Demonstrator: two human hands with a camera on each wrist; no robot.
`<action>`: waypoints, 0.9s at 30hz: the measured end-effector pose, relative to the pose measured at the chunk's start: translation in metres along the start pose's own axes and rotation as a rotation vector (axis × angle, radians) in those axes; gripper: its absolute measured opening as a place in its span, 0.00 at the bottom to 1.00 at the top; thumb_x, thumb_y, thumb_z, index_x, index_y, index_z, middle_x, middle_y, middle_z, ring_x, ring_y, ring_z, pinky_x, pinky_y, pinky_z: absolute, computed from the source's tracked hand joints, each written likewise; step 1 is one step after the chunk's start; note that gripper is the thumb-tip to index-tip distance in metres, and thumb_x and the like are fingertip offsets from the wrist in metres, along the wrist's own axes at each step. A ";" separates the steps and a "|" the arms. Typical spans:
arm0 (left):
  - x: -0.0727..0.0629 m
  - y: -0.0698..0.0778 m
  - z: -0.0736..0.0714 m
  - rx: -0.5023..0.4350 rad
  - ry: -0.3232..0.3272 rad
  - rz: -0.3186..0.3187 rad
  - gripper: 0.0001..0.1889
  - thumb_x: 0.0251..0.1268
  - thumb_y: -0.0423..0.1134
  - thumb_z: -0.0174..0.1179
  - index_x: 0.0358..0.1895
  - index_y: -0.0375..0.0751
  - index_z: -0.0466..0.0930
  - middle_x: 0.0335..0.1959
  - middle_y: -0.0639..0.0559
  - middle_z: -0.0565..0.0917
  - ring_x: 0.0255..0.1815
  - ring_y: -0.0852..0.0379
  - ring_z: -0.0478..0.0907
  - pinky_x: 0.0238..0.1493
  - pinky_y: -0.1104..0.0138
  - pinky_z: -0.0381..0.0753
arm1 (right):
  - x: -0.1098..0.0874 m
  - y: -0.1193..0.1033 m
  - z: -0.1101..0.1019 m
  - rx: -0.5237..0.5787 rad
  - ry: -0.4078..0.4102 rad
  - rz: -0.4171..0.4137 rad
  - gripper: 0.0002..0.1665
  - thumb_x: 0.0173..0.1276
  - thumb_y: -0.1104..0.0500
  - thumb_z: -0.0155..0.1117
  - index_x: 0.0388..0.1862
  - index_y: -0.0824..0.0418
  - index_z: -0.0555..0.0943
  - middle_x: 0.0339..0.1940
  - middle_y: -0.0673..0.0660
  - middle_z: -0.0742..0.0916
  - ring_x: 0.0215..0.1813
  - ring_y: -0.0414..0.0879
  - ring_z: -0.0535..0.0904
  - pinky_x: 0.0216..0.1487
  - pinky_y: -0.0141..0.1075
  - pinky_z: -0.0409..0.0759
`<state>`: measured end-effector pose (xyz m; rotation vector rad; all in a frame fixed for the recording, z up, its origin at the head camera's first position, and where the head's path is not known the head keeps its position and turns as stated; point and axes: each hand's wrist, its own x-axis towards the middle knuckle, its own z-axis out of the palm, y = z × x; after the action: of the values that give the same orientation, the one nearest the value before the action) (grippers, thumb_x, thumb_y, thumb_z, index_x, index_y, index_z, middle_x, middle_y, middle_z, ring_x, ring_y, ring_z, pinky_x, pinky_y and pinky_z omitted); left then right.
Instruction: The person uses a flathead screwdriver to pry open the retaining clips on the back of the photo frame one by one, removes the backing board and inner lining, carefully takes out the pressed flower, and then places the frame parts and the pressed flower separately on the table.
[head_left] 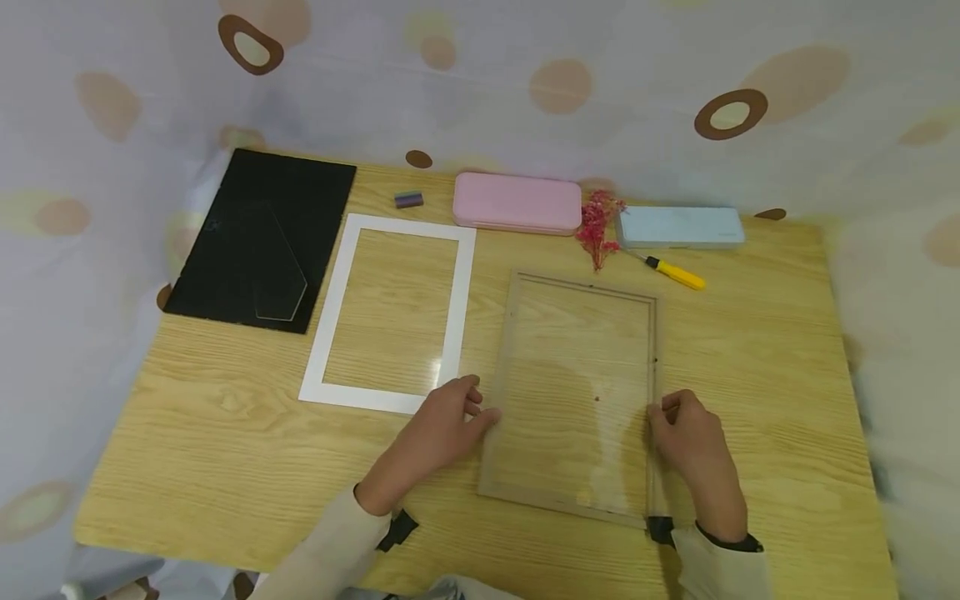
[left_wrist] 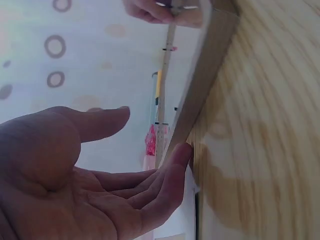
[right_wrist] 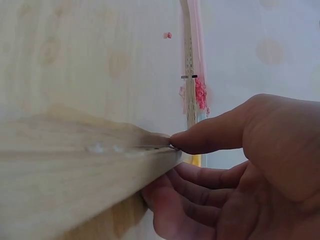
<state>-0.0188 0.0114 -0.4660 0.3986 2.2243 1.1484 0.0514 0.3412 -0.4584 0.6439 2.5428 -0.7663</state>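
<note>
A light wooden picture frame with a clear pane lies on the table, between my hands. At its left side, my left hand has its fingers loosely extended. In the left wrist view, fingers meet the frame's outer side while the thumb stands apart. My right hand pinches the right side: in the right wrist view the thumb presses the top by the inner groove and fingers curl against the outside. A tiny red bit shows on the pane. Small dark tabs dot the frame's edges.
Left of the frame lie a white mat border and a black backing board. Along the back are a small purple block, pink case, red dried flowers, pale blue case and yellow-handled screwdriver.
</note>
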 end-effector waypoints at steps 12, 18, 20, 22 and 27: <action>0.015 -0.010 -0.011 -0.331 -0.042 -0.075 0.25 0.73 0.42 0.59 0.64 0.25 0.73 0.49 0.42 0.86 0.51 0.49 0.84 0.51 0.58 0.82 | 0.000 -0.007 0.007 -0.021 0.074 -0.040 0.21 0.75 0.57 0.49 0.49 0.76 0.74 0.38 0.69 0.84 0.32 0.54 0.81 0.30 0.43 0.77; 0.016 -0.010 -0.016 -0.348 -0.091 -0.073 0.27 0.73 0.42 0.58 0.65 0.22 0.70 0.52 0.38 0.85 0.54 0.46 0.83 0.55 0.56 0.81 | -0.001 -0.007 0.004 -0.023 0.060 -0.054 0.21 0.74 0.57 0.51 0.48 0.77 0.75 0.38 0.70 0.85 0.33 0.55 0.81 0.29 0.43 0.77; 0.016 -0.009 -0.019 -0.339 -0.117 -0.072 0.29 0.74 0.43 0.57 0.66 0.21 0.68 0.54 0.37 0.83 0.55 0.45 0.82 0.56 0.55 0.80 | -0.003 -0.008 0.003 -0.020 0.054 -0.065 0.21 0.74 0.57 0.51 0.48 0.77 0.75 0.38 0.71 0.85 0.33 0.55 0.82 0.29 0.43 0.78; 0.017 -0.008 -0.022 -0.329 -0.139 -0.079 0.30 0.74 0.44 0.57 0.67 0.22 0.68 0.56 0.36 0.82 0.57 0.46 0.81 0.57 0.55 0.79 | -0.005 -0.011 0.001 -0.017 0.052 -0.072 0.22 0.74 0.56 0.52 0.49 0.78 0.75 0.38 0.71 0.85 0.32 0.54 0.82 0.28 0.42 0.78; 0.016 -0.009 -0.025 -0.323 -0.178 -0.079 0.30 0.75 0.45 0.56 0.67 0.21 0.68 0.57 0.35 0.81 0.58 0.45 0.80 0.58 0.55 0.78 | -0.009 -0.018 -0.004 -0.016 0.044 -0.067 0.22 0.74 0.57 0.52 0.49 0.78 0.75 0.37 0.71 0.85 0.30 0.51 0.82 0.26 0.40 0.77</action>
<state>-0.0472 -0.0010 -0.4678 0.2640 1.8457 1.3462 0.0481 0.3273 -0.4438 0.5793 2.6200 -0.7615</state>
